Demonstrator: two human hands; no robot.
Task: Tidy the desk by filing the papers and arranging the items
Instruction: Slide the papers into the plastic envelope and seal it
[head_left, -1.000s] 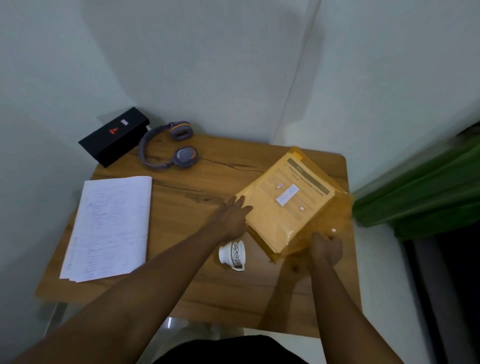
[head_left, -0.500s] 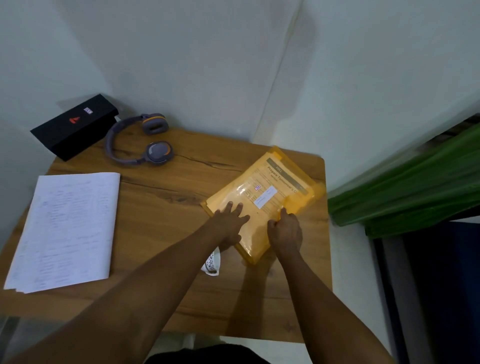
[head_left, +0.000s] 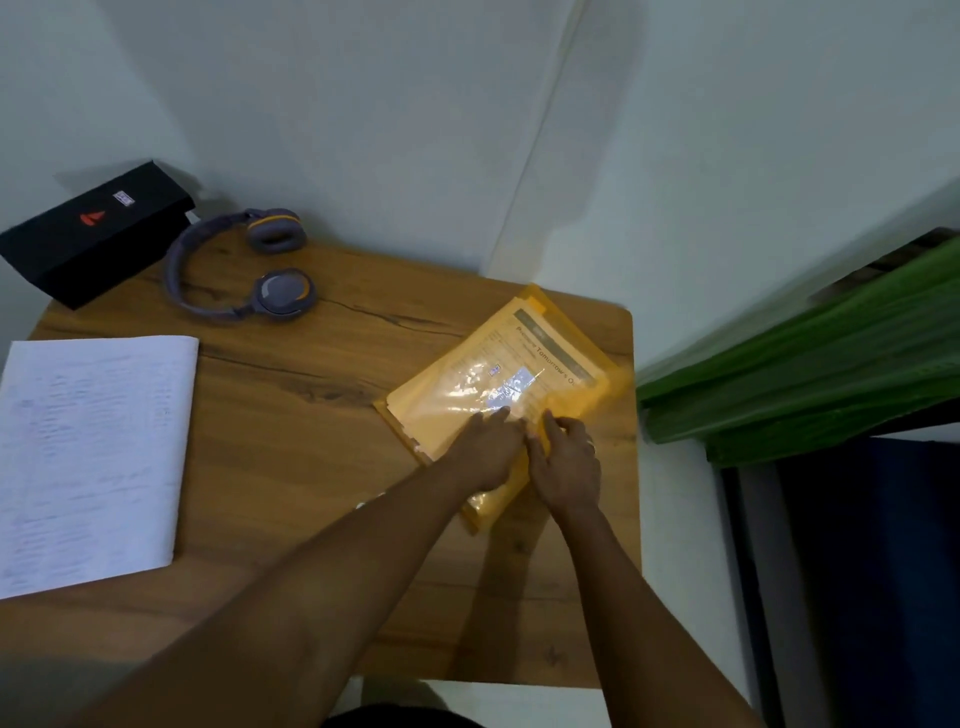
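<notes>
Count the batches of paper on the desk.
2. A white handwritten stack lies at the desk's left; printed sheets sit inside the yellow folder at right. Others may be hidden.

- Desk (head_left: 311, 467): one, wooden.
- Folder (head_left: 485, 506): one, yellow translucent plastic.
- Sheets (head_left: 540, 353) inside the folder: at least one printed page is visible. The full count cannot be read through the plastic.
- Paper stack (head_left: 93, 457): one, white and handwritten. The number of pages cannot be told.
- Headphones (head_left: 234, 270): one pair.
- Box (head_left: 93, 228): one, black.
- Curtain (head_left: 805, 364): one, green.
- Hands: two, the left hand (head_left: 488, 452) and the right hand (head_left: 566, 467).
</notes>
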